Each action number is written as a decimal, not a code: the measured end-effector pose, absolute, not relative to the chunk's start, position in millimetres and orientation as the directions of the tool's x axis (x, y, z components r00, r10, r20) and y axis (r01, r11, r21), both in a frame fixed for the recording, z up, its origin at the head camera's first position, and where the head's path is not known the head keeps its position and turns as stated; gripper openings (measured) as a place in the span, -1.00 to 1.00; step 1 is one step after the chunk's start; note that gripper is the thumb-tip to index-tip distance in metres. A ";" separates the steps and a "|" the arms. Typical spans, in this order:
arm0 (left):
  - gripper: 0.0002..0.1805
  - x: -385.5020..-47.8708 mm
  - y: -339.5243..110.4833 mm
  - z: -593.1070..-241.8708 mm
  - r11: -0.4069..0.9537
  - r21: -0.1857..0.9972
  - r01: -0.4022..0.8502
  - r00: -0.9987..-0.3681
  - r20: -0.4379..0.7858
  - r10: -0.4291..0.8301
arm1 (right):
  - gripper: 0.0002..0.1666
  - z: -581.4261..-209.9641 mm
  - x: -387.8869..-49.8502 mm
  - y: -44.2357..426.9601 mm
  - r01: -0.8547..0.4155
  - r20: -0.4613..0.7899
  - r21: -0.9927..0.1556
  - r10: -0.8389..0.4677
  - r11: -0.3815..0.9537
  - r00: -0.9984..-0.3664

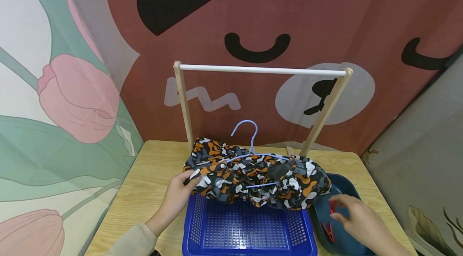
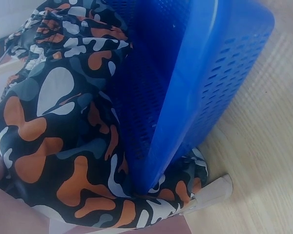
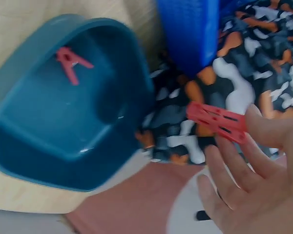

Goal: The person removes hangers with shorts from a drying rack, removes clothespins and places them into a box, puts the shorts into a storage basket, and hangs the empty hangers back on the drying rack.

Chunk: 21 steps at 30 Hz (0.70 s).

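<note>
A camouflage-print garment [image 1: 304, 183] in orange, black, grey and white, with a gathered edge, lies across the back of the blue basket [image 1: 191, 224]. A light-blue clothes hanger [image 1: 253, 139] is partly inside it, its hook standing up. At the garment's left end, my left hand [image 1: 177, 193] pinches the cloth; the fingers are mostly hidden. My right hand [image 1: 361, 220] pinches a red clothespin [image 3: 217, 122] between thumb and fingers, above the dark teal tub [image 1: 347, 183]. Another red clothespin [image 3: 71, 63] lies in that tub.
Behind the garment stands a wooden rack with a white crossbar [image 1: 260, 70]. All of it is on a wood-grain table [image 1: 152, 175]. A printed cloth [image 1: 253, 11] hangs at the back and left. The tub is close to the basket's right side.
</note>
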<state>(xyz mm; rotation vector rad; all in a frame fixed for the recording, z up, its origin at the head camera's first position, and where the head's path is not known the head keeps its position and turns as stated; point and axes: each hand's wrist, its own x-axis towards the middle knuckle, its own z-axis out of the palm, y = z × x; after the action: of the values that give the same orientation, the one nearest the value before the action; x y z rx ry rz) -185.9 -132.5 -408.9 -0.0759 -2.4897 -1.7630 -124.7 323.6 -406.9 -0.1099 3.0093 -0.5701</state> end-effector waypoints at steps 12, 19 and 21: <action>-0.93 -183.3 -131.6 -408.1 0.303 0.949 0.084 -0.996 0.093 -0.014 | -0.60 -450.6 -139.6 366.9 0.100 -0.419 -0.323 -0.048 0.941 -0.907; -0.93 -183.3 -131.4 -408.4 0.303 0.948 0.094 -0.995 0.103 -0.015 | -0.81 -481.8 -137.0 379.8 0.072 -0.428 -0.349 -0.090 0.934 -0.899; -0.93 -183.2 -131.4 -408.6 0.303 0.948 0.095 -0.994 0.104 -0.015 | -0.82 -490.3 -135.2 382.3 0.063 -0.425 -0.347 -0.097 0.936 -0.900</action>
<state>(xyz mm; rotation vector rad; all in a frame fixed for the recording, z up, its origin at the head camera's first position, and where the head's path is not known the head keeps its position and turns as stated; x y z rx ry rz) -183.2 -131.4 -408.6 -0.0756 -2.4596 -1.8001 -135.2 382.3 -490.3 -0.0251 2.6450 -0.4943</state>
